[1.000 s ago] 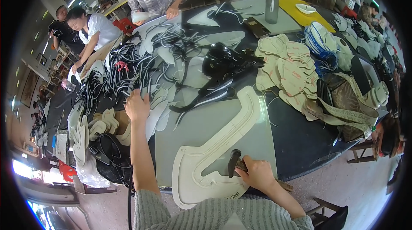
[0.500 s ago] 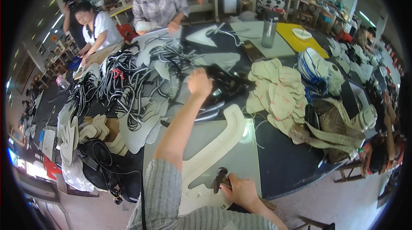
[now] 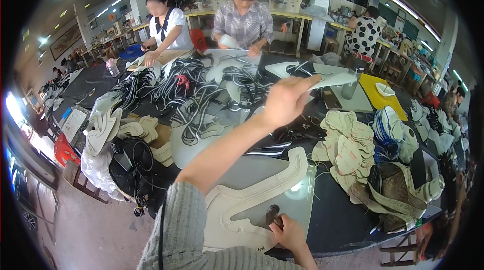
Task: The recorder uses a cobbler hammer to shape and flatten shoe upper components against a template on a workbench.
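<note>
My left hand is raised over the middle of the table, its fingers closed on a pale, flat cut piece that sticks out to the right. In my right hand, near the front edge, is a small hammer with a dark round head; most of its handle is hidden by the fingers. Beside the hammer a cream, curved template with drawn lines lies on a clear glassy board. Below my left hand are dark, shiny pieces and black-and-white strips.
A heap of pale pieces with black straps covers the far left. On the right are stacked cream cutouts, a blue-and-white roll and a brown bag. A bottle stands behind. Two people work across the table.
My left hand has risen from the dark shiny pieces and moved right, now with a pale flat piece in it. The view has tilted up. My right hand still holds the hammer.
</note>
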